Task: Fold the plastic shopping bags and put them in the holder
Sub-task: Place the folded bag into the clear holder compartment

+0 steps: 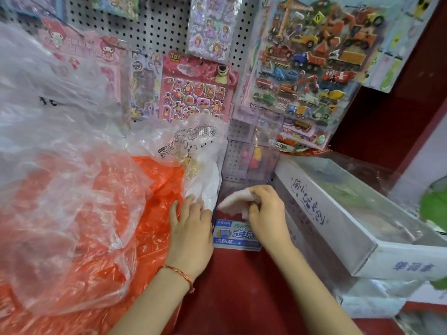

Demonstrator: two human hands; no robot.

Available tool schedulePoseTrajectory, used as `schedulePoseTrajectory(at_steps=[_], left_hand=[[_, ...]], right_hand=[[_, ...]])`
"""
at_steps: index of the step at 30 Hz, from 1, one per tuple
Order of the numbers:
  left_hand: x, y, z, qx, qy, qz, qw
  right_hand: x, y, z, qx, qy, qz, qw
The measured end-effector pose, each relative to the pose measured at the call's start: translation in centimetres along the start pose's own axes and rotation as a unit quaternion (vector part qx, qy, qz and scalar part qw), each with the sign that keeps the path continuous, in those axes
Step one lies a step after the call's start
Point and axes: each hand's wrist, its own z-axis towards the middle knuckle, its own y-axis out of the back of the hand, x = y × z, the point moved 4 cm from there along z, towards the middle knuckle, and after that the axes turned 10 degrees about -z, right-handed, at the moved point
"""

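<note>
Bags (72,165) of clear film lie heaped over the left of the red desk (229,286), with an orange one (154,189) spread under them, none of these folded yet. In front of the person stands the holder (229,240), a clear box with a blue label on its front, tucked between the heap and a white carton (338,213). The right hand (266,213) has its fingers curled round a small folded bag (233,201). It pinches the bag at one end so that the other end points left over the holder's open top; I cannot tell whether it touches the rim. The left hand (191,226) lies flat with fingers straight and holds nothing, its tips against a loose white bag (203,182) that hangs just beside the holder's left wall. To my eye this is the moment of dropping a packet in. Doing it well means a tight pinch so the slick film does not spring open, then turning the packet to fit the opening and pressing it down to the bottom before letting go. The left hand would do best to hold the loose white bag away from the opening, since it could slide in or catch the packet. Most of the heap is left to do.
</note>
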Motion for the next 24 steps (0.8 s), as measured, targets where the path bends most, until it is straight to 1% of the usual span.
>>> schedulePoseTrajectory(at_steps=[3,7,9,12,14,15,18,21,22,24], left_hand=[[-0.1,0.0,0.1,-0.009,0.005,-0.014,1.000],[-0.4,-0.1,0.1,-0.021,0.005,-0.047,0.999],[-0.5,-0.2,0.1,-0.009,0.006,-0.053,0.999],[-0.3,-0.4,0.3,0.020,0.028,-0.063,0.997],[-0.5,-0.1,0.5,0.041,0.059,-0.085,0.994],[-0.6,-0.1,0.6,0.056,0.074,-0.096,0.991],[-1.1,-0.4,0.7,0.101,0.087,-0.103,0.986],[-1.5,-0.2,0.8,0.110,0.083,-0.098,0.986],[-1.5,0.0,0.9,0.110,0.082,-0.095,0.986],[-1.4,0.1,1.0,0.113,0.086,-0.086,0.986]], right_hand=[[0.8,-1.2,0.2,0.055,0.018,-0.058,0.997],[2.4,-2.4,0.3,0.129,0.059,-0.168,0.976],[2.9,-2.5,0.4,0.160,0.054,-0.186,0.968],[2.1,-2.7,0.7,0.190,0.027,-0.148,0.970],[1.1,-2.9,0.8,0.206,0.009,-0.122,0.971],[0.8,-2.9,0.9,0.213,0.006,-0.118,0.970],[0.5,-3.4,0.7,0.226,0.016,-0.136,0.965],[0.7,-4.0,0.5,0.244,0.037,-0.147,0.958],[0.7,-3.9,0.5,0.251,0.036,-0.131,0.959],[0.2,-3.2,0.7,0.255,0.005,-0.076,0.964]])
